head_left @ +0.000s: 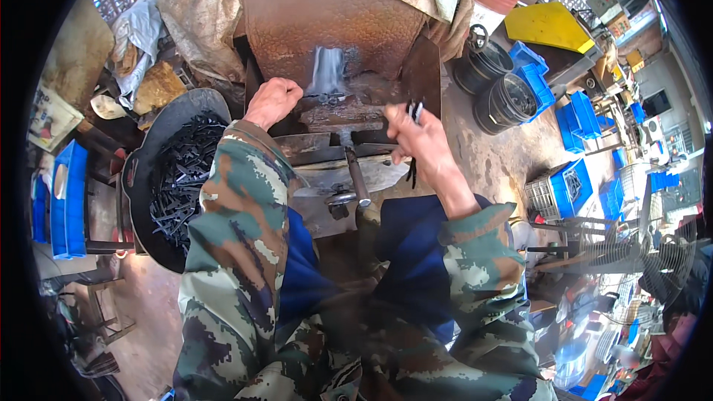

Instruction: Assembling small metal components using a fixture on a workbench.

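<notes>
My left hand (275, 102) is closed, fingers pinched together, beside a blurred whitish patch (327, 70) that may be running water or a turning wheel. What the pinch holds, if anything, is hidden. In my right hand (427, 145) are several thin dark metal pieces (413, 113), sticking out above and below the fingers. Between the hands lies a rough, rusty rest (342, 116) on the front of a rust-brown machine hood (290, 18). A short metal rod (357, 178) juts from the machine toward me.
At my left stands a wide black tub (178, 186) filled with dark metal pieces. Two black buckets (505, 104) stand at the right, near blue crates (579, 115) and a wire basket (553, 193). A fan (665, 260) is farther right. Dirty sheeting (197, 11) drapes the machine.
</notes>
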